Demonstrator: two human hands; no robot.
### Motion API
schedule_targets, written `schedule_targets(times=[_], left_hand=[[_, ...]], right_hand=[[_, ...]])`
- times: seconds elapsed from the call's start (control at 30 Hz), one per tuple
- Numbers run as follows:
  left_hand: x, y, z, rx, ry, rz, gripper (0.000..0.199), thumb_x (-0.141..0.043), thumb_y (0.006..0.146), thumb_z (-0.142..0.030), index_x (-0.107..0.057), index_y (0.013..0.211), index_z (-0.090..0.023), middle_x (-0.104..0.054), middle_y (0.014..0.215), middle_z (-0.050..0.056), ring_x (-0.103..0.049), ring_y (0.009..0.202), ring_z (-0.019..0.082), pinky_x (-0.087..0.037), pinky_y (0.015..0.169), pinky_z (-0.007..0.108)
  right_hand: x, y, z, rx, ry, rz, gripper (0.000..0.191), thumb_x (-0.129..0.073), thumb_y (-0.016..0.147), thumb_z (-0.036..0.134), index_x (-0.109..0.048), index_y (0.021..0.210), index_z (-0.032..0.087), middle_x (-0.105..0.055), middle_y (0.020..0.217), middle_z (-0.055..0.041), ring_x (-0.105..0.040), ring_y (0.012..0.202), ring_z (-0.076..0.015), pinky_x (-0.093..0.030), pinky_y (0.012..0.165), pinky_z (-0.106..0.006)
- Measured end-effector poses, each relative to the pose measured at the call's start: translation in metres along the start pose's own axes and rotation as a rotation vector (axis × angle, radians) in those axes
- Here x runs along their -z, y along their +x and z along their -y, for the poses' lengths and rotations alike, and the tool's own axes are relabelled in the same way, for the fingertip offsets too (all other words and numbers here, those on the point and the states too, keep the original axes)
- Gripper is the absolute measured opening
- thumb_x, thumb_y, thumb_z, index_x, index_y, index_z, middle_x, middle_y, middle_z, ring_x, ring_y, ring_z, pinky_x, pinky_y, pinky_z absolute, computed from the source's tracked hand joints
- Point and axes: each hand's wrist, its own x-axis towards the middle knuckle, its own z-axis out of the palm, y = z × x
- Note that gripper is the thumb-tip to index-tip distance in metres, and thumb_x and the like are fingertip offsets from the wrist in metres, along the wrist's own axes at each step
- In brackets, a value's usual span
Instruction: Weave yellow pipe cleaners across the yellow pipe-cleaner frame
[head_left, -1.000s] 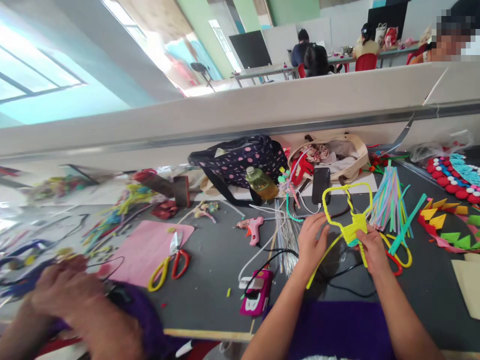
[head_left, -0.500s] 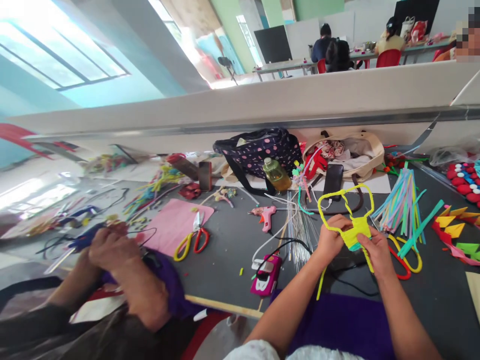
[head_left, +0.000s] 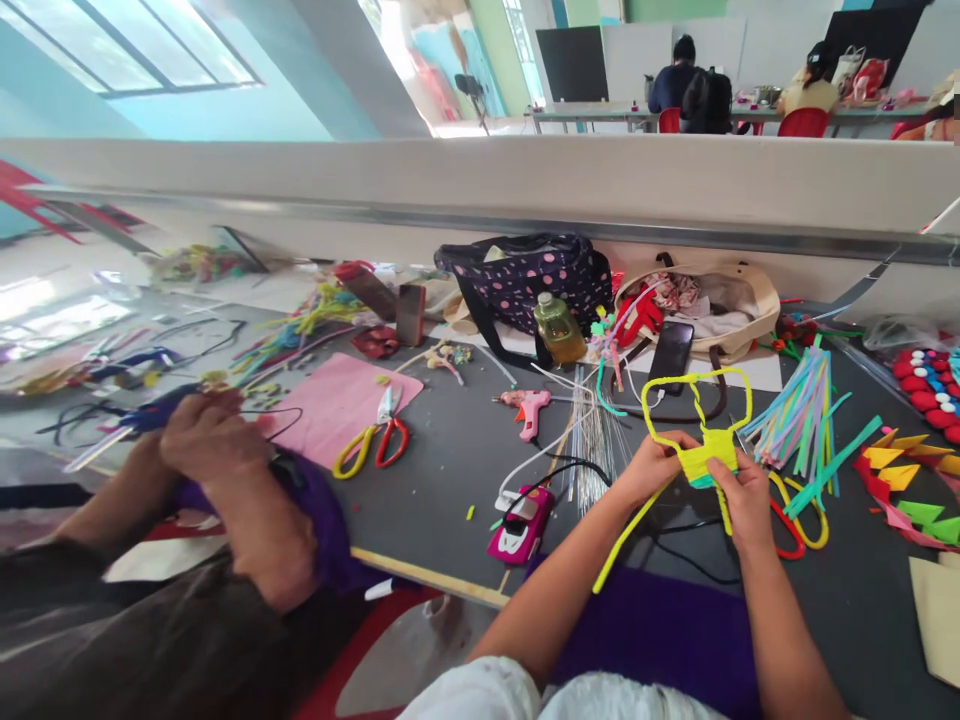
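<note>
A bent yellow pipe-cleaner frame (head_left: pixel 718 450) has a tightly wound middle with a bit of teal at its lower edge, and two loops stand above it. My left hand (head_left: pixel 654 468) is closed on its left side, where a loose yellow end trails down toward my forearm. On the right, my right hand (head_left: pixel 744 490) pinches the wound block between thumb and fingers. Red-and-yellow scissors (head_left: pixel 795 520) lie just beyond my right hand. Silver wire stems (head_left: pixel 589 460) lie left of my left hand, and a pastel pipe-cleaner bundle (head_left: pixel 799 415) is at the right.
A pink glue gun (head_left: pixel 531 412), a magenta device (head_left: pixel 521 525) with cords and a bottle (head_left: pixel 559 330) stand on the dark table. Behind are a dotted bag (head_left: pixel 532 285) and a phone (head_left: pixel 671 355). A co-worker's hands (head_left: pixel 214 435) work at left, near other scissors (head_left: pixel 381 435).
The camera view has tilted and shifted. The loose yellow end now slants further out to the left below my left hand. Both hands keep hold of the yellow frame.
</note>
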Motion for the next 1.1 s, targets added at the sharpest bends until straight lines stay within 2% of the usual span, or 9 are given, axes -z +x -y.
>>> schedule_targets(times=[0.17, 0.23, 0.33, 0.5, 0.77, 1.0, 1.1], left_hand=[[0.009, 0.0, -0.003, 0.091, -0.145, 0.059, 0.033, -0.076, 0.066, -0.04, -0.068, 0.075, -0.009, -0.058, 0.056, 0.001, -0.05, 0.046, 0.009, -0.043, 0.05, 0.023], [0.013, 0.002, -0.004, 0.124, -0.149, 0.078, 0.034, -0.077, 0.065, -0.04, -0.068, 0.076, -0.009, -0.059, 0.057, 0.001, -0.048, 0.044, 0.008, -0.043, 0.046, 0.022], [0.019, 0.006, -0.006, 0.18, -0.146, 0.168, 0.034, -0.079, 0.063, -0.038, -0.069, 0.077, -0.01, -0.061, 0.061, 0.002, -0.048, 0.044, 0.007, -0.041, 0.042, 0.019], [0.028, 0.008, -0.011, 0.241, -0.188, 0.257, 0.031, -0.081, 0.061, -0.035, -0.071, 0.076, -0.01, -0.062, 0.062, 0.002, -0.044, 0.041, 0.005, -0.038, 0.038, 0.018], [0.04, 0.004, -0.012, 0.318, -0.222, 0.255, 0.028, -0.084, 0.057, -0.031, -0.073, 0.074, -0.011, -0.063, 0.06, 0.002, -0.041, 0.037, 0.004, -0.033, 0.034, 0.018], [0.044, 0.004, -0.004, 0.312, -0.235, 0.25, 0.03, -0.083, 0.059, -0.035, -0.074, 0.076, -0.011, -0.058, 0.053, 0.0, -0.043, 0.037, 0.005, -0.034, 0.035, 0.018], [0.044, 0.002, 0.002, 0.289, -0.291, 0.251, 0.035, -0.08, 0.064, -0.04, -0.074, 0.081, -0.01, -0.061, 0.056, 0.003, -0.047, 0.042, 0.007, -0.037, 0.039, 0.019]], right_hand=[[0.003, 0.001, 0.002, -0.002, -0.036, 0.043, 0.025, -0.076, 0.07, 0.034, -0.072, 0.09, 0.019, -0.075, 0.086, -0.0034, -0.067, 0.071, -0.0198, -0.054, 0.068, -0.032], [0.006, 0.002, 0.001, -0.008, -0.059, 0.058, 0.025, -0.077, 0.069, 0.034, -0.072, 0.089, 0.019, -0.075, 0.086, -0.0037, -0.067, 0.072, -0.0202, -0.054, 0.068, -0.032], [0.011, 0.005, -0.001, -0.037, -0.055, 0.085, 0.028, -0.078, 0.067, 0.035, -0.072, 0.089, 0.02, -0.075, 0.086, -0.0038, -0.068, 0.074, -0.0214, -0.055, 0.07, -0.033], [0.017, 0.008, -0.005, -0.105, -0.023, 0.163, 0.035, -0.079, 0.066, 0.035, -0.073, 0.097, 0.02, -0.075, 0.088, -0.0046, -0.069, 0.076, -0.0229, -0.056, 0.071, -0.036], [0.016, 0.009, -0.007, -0.096, -0.087, 0.252, 0.038, -0.08, 0.065, 0.033, -0.072, 0.101, 0.021, -0.075, 0.091, -0.0034, -0.068, 0.076, -0.0215, -0.055, 0.072, -0.033], [0.015, 0.011, -0.009, -0.103, -0.083, 0.24, 0.04, -0.08, 0.066, 0.034, -0.071, 0.103, 0.021, -0.075, 0.09, -0.0036, -0.069, 0.08, -0.0222, -0.055, 0.073, -0.033], [0.013, 0.01, -0.009, -0.103, -0.065, 0.236, 0.039, -0.079, 0.067, 0.035, -0.071, 0.102, 0.021, -0.075, 0.09, -0.004, -0.069, 0.081, -0.023, -0.055, 0.074, -0.034]])
